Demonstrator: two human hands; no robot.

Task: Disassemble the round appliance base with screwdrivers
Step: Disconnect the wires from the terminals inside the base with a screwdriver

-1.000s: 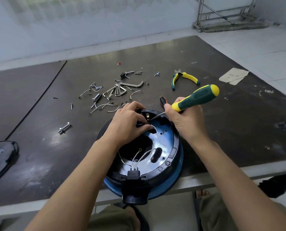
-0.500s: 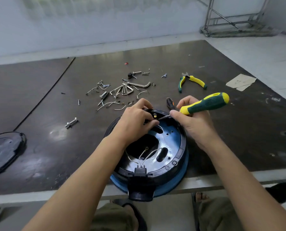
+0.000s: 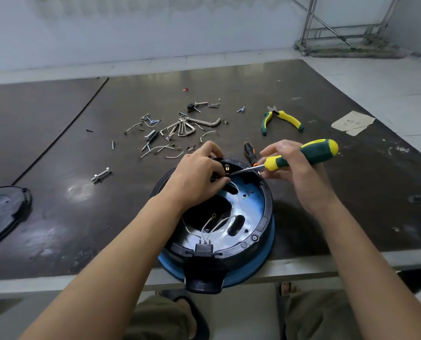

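- the round appliance base (image 3: 259, 213) is sitting open side up at the near edge of the dark table (image 3: 82, 217), its black plug housing hanging over the edge toward the person.
- the left hand (image 3: 198, 176) is reaching in over the far rim, fingers curling tight around a small black part (image 3: 218, 161) there.
- the right hand (image 3: 300, 175) is grasping the green and yellow screwdriver (image 3: 307, 153) by its handle, thumb and fingers wrapping it near the yellow collar.
- the shaft is slanting down and left, the tip meeting that small black part right by the left fingertips.
- white wires (image 3: 216, 224) are looping inside the blue shell toward the plug housing.
- a second screwdriver (image 3: 249, 153) with a black and orange handle is lying just beyond the base.
- green and yellow pliers (image 3: 280, 119) are lying further back on the right, well apart from the base.
- loose screws and hex keys (image 3: 180, 128) are lying scattered behind the hands.
- a black cover (image 3: 3, 212) is resting at the table's left edge.
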